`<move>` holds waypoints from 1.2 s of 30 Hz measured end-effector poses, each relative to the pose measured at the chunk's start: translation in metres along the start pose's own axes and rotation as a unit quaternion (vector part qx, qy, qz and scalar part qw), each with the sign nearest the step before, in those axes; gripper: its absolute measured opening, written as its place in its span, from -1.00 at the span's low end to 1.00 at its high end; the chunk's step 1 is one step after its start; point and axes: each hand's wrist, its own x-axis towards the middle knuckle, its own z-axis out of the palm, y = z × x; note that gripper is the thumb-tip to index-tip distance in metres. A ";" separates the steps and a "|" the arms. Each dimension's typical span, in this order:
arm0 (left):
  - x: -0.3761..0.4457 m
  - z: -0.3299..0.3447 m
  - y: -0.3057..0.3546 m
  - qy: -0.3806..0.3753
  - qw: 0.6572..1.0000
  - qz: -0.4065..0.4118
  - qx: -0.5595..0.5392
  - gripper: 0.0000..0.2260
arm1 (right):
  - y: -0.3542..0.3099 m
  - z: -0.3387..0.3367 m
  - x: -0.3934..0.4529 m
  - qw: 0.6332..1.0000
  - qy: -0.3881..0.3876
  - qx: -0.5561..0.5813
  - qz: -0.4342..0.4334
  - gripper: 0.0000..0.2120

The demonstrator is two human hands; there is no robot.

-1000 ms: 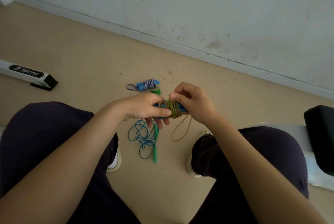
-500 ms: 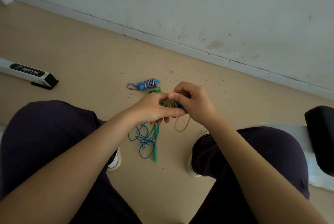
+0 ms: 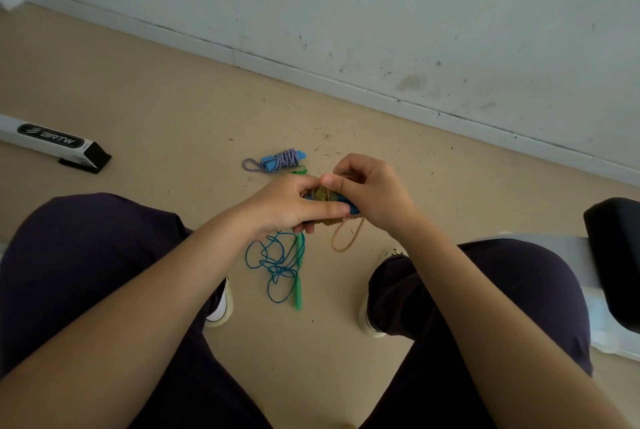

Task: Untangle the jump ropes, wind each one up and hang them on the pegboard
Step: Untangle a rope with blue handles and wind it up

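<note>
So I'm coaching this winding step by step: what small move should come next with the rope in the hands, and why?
Probably tuck the last hanging loop into the olive rope bundle. The left hand and right hand both grip the bundle, wound round blue handles, with only that short loop loose.

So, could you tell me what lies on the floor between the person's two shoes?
In the head view, the tangled blue rope with its green handle lies between the left shoe and right shoe, nearer the left.

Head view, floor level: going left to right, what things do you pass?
White bar with a black end → wound blue-handled rope → loose blue rope with green handle → olive rope bundle held in both hands → black seat edge.
</note>
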 end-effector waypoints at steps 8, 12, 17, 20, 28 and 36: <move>0.000 -0.006 0.002 0.008 0.998 0.042 0.039 -0.63 | -0.001 -0.005 0.000 0.999 -0.004 0.035 0.027 -0.78; -0.001 -0.006 0.004 0.028 0.998 0.051 0.034 -0.58 | -0.001 -0.006 0.000 1.000 -0.002 0.027 0.007 -0.75; -0.004 -0.006 0.006 0.022 0.999 0.022 -0.012 -0.57 | -0.005 -0.005 -0.002 0.992 -0.055 0.062 0.096 -0.59; -0.002 -0.005 0.004 0.032 0.999 0.018 -0.032 -0.59 | -0.009 -0.005 -0.004 0.984 -0.073 0.122 0.107 -0.64; -0.002 -0.006 0.009 0.093 0.985 0.076 -0.121 -0.71 | -0.011 -0.009 -0.007 0.967 -0.112 0.210 0.091 -0.62; -0.002 -0.013 0.011 0.098 0.970 0.040 -0.221 -0.69 | -0.006 -0.009 -0.008 0.988 -0.105 0.061 0.092 -0.76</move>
